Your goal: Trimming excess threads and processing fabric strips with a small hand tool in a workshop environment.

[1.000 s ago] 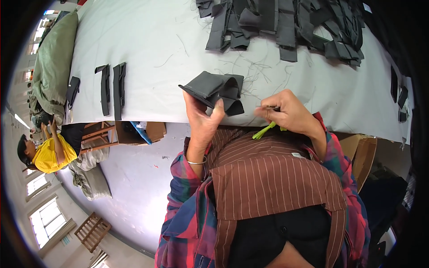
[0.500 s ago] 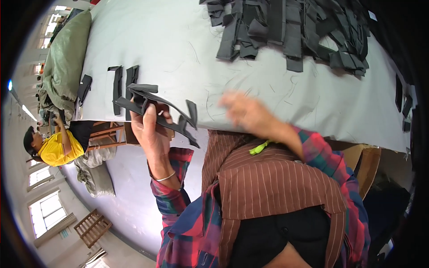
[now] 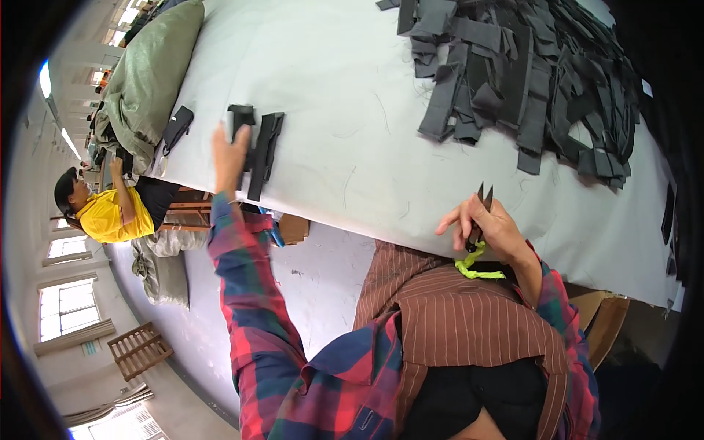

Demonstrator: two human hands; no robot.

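My left hand (image 3: 230, 158), slightly smeared by motion, reaches to the left part of the table. Its thumb and finger are spread, right against a dark grey fabric strip (image 3: 242, 114), which it partly covers. Just right of that lies another dark folded strip (image 3: 265, 156). Over the table's near edge, my right hand (image 3: 493, 224) is closed around small pointed scissors (image 3: 482, 202), blades pointing away from me. A yellow-green ribbon (image 3: 475, 265) hangs from the scissors toward my lap.
A big heap of dark fabric strips (image 3: 513, 81) covers the far right of the table (image 3: 330, 139). A small dark piece (image 3: 177, 128) lies at the left, beside a green sack (image 3: 155, 66). Beyond the left edge sits a person in yellow (image 3: 110, 216). A cardboard box (image 3: 295, 229) stands below the table.
My left hand has moved left and away from me, and the dark strips it held have left its grasp. My right hand has come back right and nearer; the scissors now show in it.
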